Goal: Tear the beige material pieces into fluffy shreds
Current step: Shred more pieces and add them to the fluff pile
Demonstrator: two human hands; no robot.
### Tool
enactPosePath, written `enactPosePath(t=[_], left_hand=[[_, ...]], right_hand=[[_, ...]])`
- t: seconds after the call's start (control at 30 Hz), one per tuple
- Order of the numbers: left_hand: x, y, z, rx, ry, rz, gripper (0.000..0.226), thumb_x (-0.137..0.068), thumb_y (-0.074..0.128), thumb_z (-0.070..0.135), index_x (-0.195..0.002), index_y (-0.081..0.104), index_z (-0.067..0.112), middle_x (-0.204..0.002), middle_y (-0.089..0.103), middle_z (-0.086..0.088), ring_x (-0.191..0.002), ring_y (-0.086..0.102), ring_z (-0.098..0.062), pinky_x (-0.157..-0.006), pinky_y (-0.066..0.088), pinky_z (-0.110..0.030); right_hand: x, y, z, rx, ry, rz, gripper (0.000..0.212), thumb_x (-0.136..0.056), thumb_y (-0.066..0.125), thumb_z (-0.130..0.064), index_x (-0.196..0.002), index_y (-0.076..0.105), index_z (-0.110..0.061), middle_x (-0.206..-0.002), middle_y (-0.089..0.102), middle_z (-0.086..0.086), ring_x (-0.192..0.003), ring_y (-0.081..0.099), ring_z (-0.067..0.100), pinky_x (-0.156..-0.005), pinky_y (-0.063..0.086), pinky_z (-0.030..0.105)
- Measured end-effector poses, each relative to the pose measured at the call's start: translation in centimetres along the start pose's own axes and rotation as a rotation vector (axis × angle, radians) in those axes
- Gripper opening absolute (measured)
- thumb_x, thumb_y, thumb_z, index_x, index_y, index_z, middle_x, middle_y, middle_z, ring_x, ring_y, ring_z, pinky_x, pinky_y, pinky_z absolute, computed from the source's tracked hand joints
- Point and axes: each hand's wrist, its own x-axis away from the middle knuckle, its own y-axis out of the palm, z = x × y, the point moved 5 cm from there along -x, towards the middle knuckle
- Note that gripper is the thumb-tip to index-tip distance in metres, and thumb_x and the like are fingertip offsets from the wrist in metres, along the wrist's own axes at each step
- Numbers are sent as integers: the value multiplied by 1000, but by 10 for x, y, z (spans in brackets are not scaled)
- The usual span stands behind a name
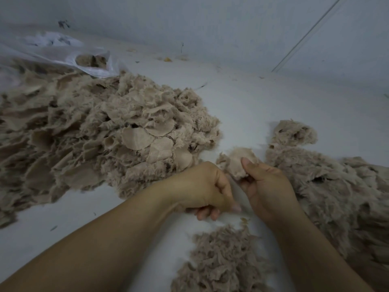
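- Beige piece [237, 163] is sitting up off the floor btwn both hands, center-right of view; soft, rounded, woven-looking face w/ fuzzy frayed edges, a fluffier tuft sticking out on its left side.
- Right hand [267, 186] is pinching the piece: thumb lying straight up across its front, other fingers curling behind and under the lower edge.
- Left hand [202, 186] is sitting just beside it, knuckles up, fingers curling tight under the palm, thumb pointing down; its knuckles are near the piece's left tuft, but can't tell if the fingers are gripping any fabric – underside hidden.
- Small shred pile [219, 262] is lying right below the hands; thin, wispy, ragged strips, loose and airy.
- Fluffy heap [328, 186] is spreading along the right side, behind and beside the right forearm; matted, woolly, lumpy, no flat faces showing.
- Big pile [105, 140] is filling the left half; mix of flat round/oval discs w/ visible weave and shaggy fringes, overlapping like scales.
- Plastic bag [63, 51] is lying at upper left, thin, translucent white, crinkled, more beige bits showing through its mouth.
- Floor [263, 98] is looking smooth, pale grey-white, w/ small specks and crumbs scattered near the wall [210, 22].
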Motion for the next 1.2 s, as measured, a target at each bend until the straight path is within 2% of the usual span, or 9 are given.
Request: enactPosePath(t=[0.13,0.27,0.43,0.57,0.63,0.73,0.9,1.03,1.2], left_hand=[[8,7,4,-111,-11,-209,46,-81,73,44,-78,70,-2,-59,67,-12,-34,44,-14,-47,35,-26],[-4,-8,-4,111,-78,344,56,-82,65,57,-72,59,3,-53,56,-16,-30,42,-19,-36,28,-18],[-3,-10,5,291,273,588,21,-92,64,7,-98,46,14,-49,51,-1,-36,47,-19,-36,35,-22],[11,-37,21,-547,281,922,15,-88,55,1,-87,55,16,-62,50,-3,-57,57,-27,-47,40,-35],[14,-47,20,-1121,-38,914,11,-87,57,10,-90,62,19,-70,52,2,-69,63,-26,-53,36,-29],[18,-43,23,-1301,-239,820,11,-84,57,11,-89,61,20,-92,51,-2,-78,63,-27,-60,42,-28],[6,-3,42,-1404,319,808,18,-72,53,14,-85,63,8,-98,56,-12,-87,53,-31,-62,39,-36],[-21,13,20,-1394,162,554,38,-89,40,19,-122,59,13,-134,49,-7,-133,30,-30,-104,26,-53],[-20,12,22,-1327,194,532,22,-85,49,8,-96,65,17,-97,58,2,-112,42,-22,-102,17,-51]], right_hand=[[1,1,1,56,22,-8,37,-71,75,-26,-77,66,9,-82,59,28,-79,56,37,-83,48,51],[2,7,-5,47,-11,-114,49,-78,73,-23,-88,58,23,-80,60,35,-78,61,43,-82,54,51],[4,12,-5,31,8,-205,43,-94,60,-16,-88,57,27,-90,63,45,-85,67,52,-82,57,54],[-3,2,-2,-153,14,-8,34,-98,55,-11,-67,66,-2,-76,68,14,-74,70,21,-72,60,32],[-4,0,0,-195,45,41,34,-101,54,-16,-69,59,-5,-71,63,9,-63,64,15,-65,59,29],[-3,0,0,-199,65,63,37,-103,52,-18,-68,54,-7,-70,61,8,-58,60,12,-58,56,25],[0,2,-3,-202,64,100,40,-103,51,-17,-64,52,-9,-65,60,5,-56,57,11,-55,52,23],[0,1,-3,-190,44,118,42,-104,49,-17,-63,53,-8,-63,61,5,-57,56,11,-53,50,21],[-4,2,1,-197,11,117,23,-104,48,-13,-98,66,1,-93,76,12,-89,75,19,-70,59,24]])
